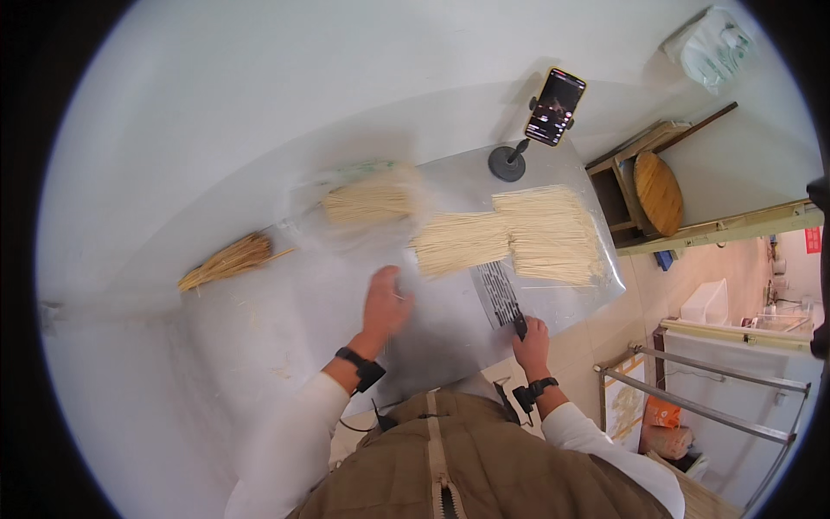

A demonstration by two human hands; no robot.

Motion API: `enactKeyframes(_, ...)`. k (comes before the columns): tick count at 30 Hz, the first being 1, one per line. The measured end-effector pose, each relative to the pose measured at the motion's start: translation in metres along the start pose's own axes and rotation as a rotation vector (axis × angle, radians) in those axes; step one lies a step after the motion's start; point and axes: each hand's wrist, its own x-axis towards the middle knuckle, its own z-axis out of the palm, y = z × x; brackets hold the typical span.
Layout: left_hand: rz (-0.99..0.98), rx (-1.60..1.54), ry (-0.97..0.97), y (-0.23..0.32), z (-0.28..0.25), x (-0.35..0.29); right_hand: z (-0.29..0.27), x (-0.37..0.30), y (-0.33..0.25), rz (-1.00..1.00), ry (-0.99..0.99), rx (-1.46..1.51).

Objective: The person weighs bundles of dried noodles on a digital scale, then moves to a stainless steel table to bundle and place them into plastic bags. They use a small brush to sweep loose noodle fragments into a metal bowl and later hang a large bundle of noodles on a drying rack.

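The left hand [386, 303] hovers over the clear plastic sheet covering the white table [259, 112], blurred, its fingers curled loosely; whether it grips anything I cannot tell. At about two o'clock from it lies a flat pale bundle of thin straw-coloured sticks [460, 243], just beyond the fingertips. The right hand [532, 339] is clenched around the black handle of a long flat metal-toothed comb tool [500, 295], whose blade points toward eleven o'clock, its tip touching or just short of the near edge of the sticks. A wider stack of the same sticks [552, 233] lies at twelve o'clock from the right hand. Another pale bundle in clear wrap [370, 202] sits at twelve o'clock from the left hand, and a darker golden sheaf [226, 262] at ten o'clock. A smartphone on a black round-based stand [553, 107] rises at the table's far edge.
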Motion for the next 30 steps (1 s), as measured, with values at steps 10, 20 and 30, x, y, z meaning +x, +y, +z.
enactKeyframes(10,0.387,0.674,-0.477,0.05,0.107,0.129,0.023,0.022,0.019,-0.024,-0.102,0.055)
enactKeyframes(20,0.344,0.659,-0.543,0.039,0.131,0.186,0.039,-0.01,0.05,0.623,-0.518,1.321)
enactKeyframes(30,0.229,0.541,-0.289,0.026,0.167,0.097,0.047,-0.008,0.02,0.728,-0.547,1.701)
